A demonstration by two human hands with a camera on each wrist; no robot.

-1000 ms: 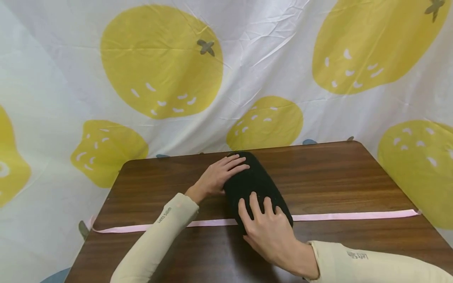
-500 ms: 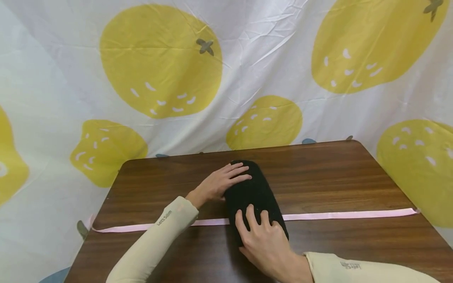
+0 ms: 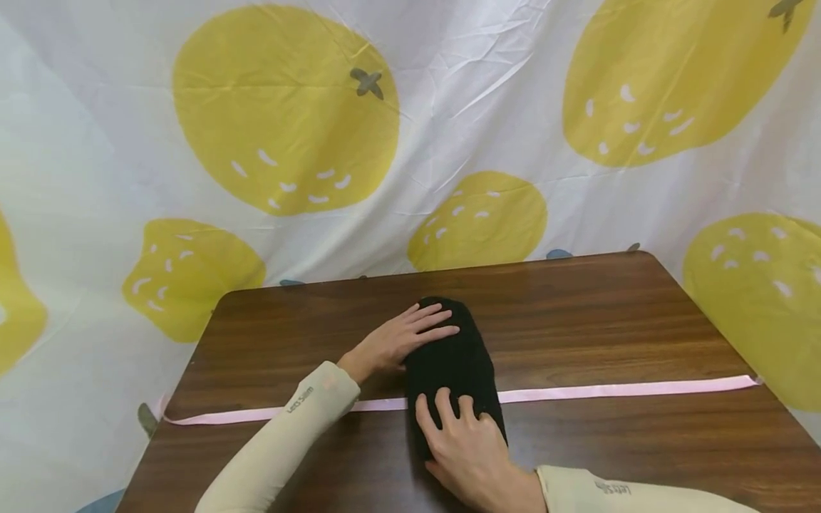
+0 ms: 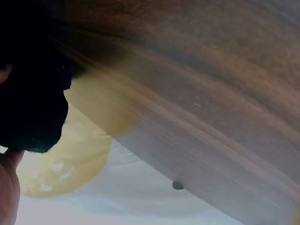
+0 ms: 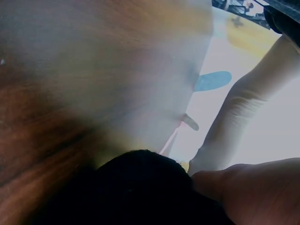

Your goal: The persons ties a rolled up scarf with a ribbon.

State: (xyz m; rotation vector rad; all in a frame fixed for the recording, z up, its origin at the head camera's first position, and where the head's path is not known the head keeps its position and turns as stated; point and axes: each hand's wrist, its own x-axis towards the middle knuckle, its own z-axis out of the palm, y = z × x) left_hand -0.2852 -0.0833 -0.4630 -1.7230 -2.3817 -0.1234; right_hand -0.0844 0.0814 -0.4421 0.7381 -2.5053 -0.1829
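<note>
A black, oblong fabric piece with rounded ends and a slightly fuzzy edge lies lengthwise over the table, across the pink ribbon. At its far left side my left hand holds it, fingers spread over the top. My right hand grips the near end with bent fingers on top. The left wrist view has the fabric piece dark at the left, a bit of the left hand against its lower edge. In the right wrist view the right thumb lies along the fabric piece.
A brown wood-grain table fills the lower view. The pink ribbon runs across it from side to side. Behind and beside the table hangs a white cloth printed with yellow fruit.
Both hands have brought the fabric piece nearer and turned it from slanting to almost straight away from me. The right hand moved nearer and left; the left hand followed slightly nearer.
</note>
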